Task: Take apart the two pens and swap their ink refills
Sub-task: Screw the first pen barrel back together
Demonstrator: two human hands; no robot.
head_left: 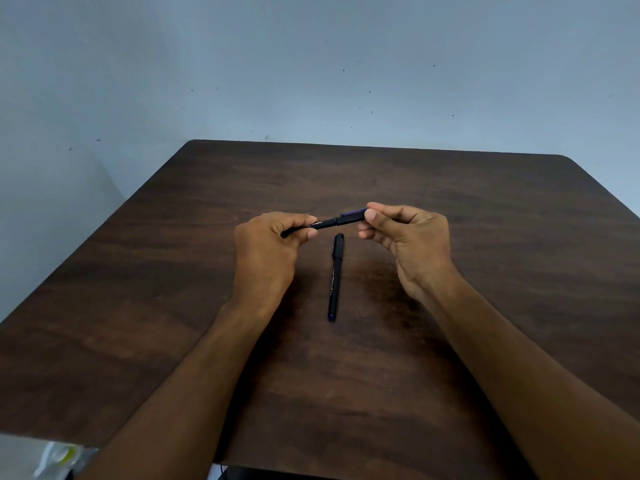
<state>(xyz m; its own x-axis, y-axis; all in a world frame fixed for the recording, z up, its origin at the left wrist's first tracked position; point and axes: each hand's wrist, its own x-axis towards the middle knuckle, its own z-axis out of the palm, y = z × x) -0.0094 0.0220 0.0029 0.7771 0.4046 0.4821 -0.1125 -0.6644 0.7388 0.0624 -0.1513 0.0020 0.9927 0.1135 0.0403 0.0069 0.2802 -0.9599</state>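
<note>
A black pen with a blue clip (pixel 337 221) hangs level above the table, held at both ends. My left hand (pixel 268 249) grips its barrel, fingers curled round it. My right hand (pixel 405 237) pinches the capped end between thumb and fingertips. The cap is still seated on the barrel. A second black capped pen (pixel 335 277) lies on the dark wooden table (pixel 485 254) just below the held one, pointing toward me, between my two wrists. Neither hand touches it.
The table's far edge meets a pale blue-grey wall (pixel 311 64). A pale plastic object (pixel 59 459) shows past the table's near left corner. The table's rounded corners are at far left and far right.
</note>
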